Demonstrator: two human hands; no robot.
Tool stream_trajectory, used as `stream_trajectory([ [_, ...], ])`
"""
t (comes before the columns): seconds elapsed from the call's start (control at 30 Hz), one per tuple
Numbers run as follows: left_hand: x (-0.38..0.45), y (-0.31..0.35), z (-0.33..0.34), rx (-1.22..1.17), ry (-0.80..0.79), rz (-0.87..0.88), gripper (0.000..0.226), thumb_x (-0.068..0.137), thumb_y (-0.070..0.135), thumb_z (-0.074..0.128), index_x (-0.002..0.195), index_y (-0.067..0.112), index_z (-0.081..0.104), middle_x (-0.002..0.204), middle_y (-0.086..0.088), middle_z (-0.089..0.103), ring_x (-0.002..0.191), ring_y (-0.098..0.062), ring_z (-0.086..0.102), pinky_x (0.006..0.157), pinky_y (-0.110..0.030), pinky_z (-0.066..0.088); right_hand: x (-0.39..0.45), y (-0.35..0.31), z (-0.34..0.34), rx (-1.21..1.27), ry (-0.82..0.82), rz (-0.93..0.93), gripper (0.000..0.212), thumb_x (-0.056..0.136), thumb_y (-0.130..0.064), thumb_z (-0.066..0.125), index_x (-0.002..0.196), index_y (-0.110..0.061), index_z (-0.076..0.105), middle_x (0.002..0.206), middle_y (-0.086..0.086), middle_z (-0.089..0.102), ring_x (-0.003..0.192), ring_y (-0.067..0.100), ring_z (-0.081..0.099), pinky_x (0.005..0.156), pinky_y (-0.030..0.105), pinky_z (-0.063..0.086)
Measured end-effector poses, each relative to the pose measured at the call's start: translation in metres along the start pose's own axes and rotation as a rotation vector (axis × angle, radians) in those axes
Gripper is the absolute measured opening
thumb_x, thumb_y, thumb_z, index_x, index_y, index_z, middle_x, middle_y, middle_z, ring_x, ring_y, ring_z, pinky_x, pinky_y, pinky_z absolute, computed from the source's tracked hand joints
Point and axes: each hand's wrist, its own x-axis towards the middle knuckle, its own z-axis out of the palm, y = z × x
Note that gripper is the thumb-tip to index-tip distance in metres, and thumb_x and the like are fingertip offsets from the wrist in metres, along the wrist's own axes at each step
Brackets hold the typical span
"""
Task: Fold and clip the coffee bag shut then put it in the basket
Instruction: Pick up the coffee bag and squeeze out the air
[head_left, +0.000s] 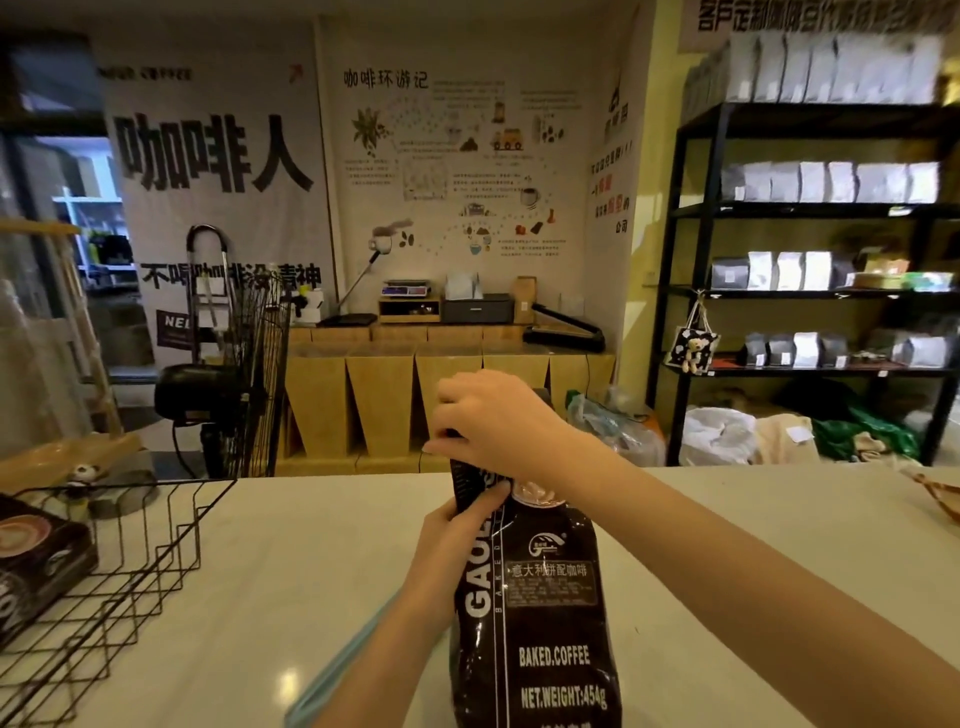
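A black coffee bag (540, 623) with white lettering stands upright on the white counter (260, 561) in front of me. My right hand (498, 421) is closed over the bag's top, bending it down. My left hand (457, 525) grips the bag's upper left side, thumb on the front. A black wire basket (156, 551) sits on the counter at the left, with another dark coffee bag (36, 561) in it. A long light-blue clip (337, 670) lies on the counter beside my left forearm, partly hidden by it.
A black floor fan (244, 384) stands behind the counter at the left. Black shelves (810, 291) with silver bags fill the right. Kraft paper bins (441, 395) line the back wall. A woven object (935, 493) pokes in at the counter's right edge.
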Motion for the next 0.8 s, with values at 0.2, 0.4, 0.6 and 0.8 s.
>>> stream_trajectory([
  [0.2,-0.001,-0.004,0.002,0.016,-0.082,-0.101,0.038,0.072,0.036,0.07,0.096,0.006,0.069,0.08,-0.012,0.076,0.067,-0.022,0.072,0.058,-0.027,0.053,0.01,0.006,0.011,-0.063,-0.1,0.083,0.048,0.093,-0.042,0.035,0.086,-0.006,0.067,0.075,0.002,0.054,0.073,0.017,0.056,0.06,0.027,0.043],
  [0.4,-0.002,-0.006,0.006,0.038,-0.086,-0.023,0.034,0.072,0.029,0.072,0.1,0.012,0.066,0.085,-0.012,0.076,0.076,-0.027,0.073,0.068,-0.034,0.056,0.009,0.022,0.019,0.054,-0.012,0.298,0.043,0.095,-0.027,0.032,0.06,-0.011,0.051,0.049,-0.006,0.033,0.048,0.014,0.04,0.053,0.029,0.04],
  [0.6,-0.009,-0.002,0.014,0.04,-0.084,0.095,0.021,0.077,0.027,0.068,0.096,0.019,0.065,0.082,-0.005,0.077,0.076,-0.021,0.073,0.067,-0.032,0.056,0.017,0.034,0.011,0.116,0.034,0.438,0.047,0.088,-0.023,0.04,0.042,-0.015,0.035,0.043,-0.005,0.033,0.04,0.012,0.032,0.047,0.026,0.033],
  [0.8,-0.011,0.002,0.016,0.043,-0.111,0.132,0.024,0.079,0.027,0.066,0.101,0.018,0.066,0.089,-0.006,0.077,0.081,-0.022,0.073,0.069,-0.032,0.057,0.023,0.042,0.008,0.12,-0.059,0.584,0.036,0.082,-0.023,0.049,0.048,-0.017,0.04,0.051,-0.003,0.04,0.054,0.019,0.047,0.058,0.035,0.044],
])
